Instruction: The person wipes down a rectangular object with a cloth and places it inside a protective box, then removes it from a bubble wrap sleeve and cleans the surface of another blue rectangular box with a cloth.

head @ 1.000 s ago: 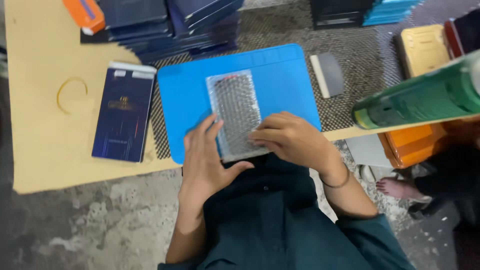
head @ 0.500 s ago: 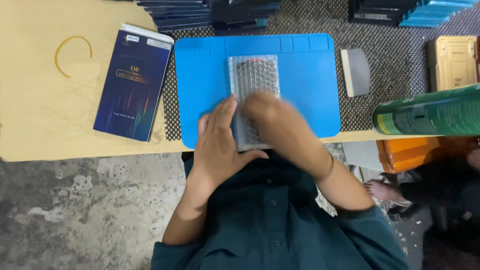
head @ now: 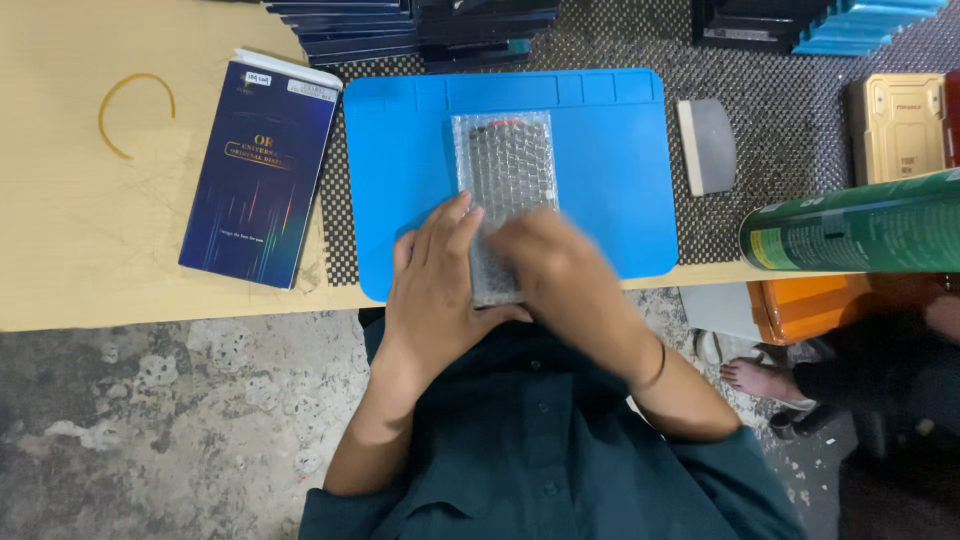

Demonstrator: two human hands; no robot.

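1. Bubble-wrap packet [head: 503, 170] front and centre: a flat, clear, silvery rectangle with something dark inside, lying lengthwise on the blue mat [head: 610, 150], its near end under the hands.
2. Left hand [head: 437, 280] lies flat over the packet's near left corner, fingers stretched and pressing down on wrap and mat, not clenched.
3. Right hand [head: 555, 275] sits on the packet's near right end, touching the left hand. It is blurred; I cannot tell whether it grips the wrap or only rests on it.
4. The mat lies on a black mesh liner [head: 790, 180] over the tan worktop [head: 60, 250], and its near edge overhangs the worktop's edge.
5. Left of the mat, just beside it: a dark blue box [head: 258, 170], closed, lying flat and slightly tilted; what is in it is hidden.
6. Further left, a rubber band [head: 135, 105] lies in a loose arc, well apart from the box.
7. At the far edge, stacks of dark boxes [head: 420, 30], all closed; more black and teal ones [head: 820, 25] at far right.
8. Right of the mat, a grey scraper [head: 707, 145] on the liner, then a gold case [head: 905, 125].
9. A green can [head: 850, 235] juts in from the right, lying on its side.
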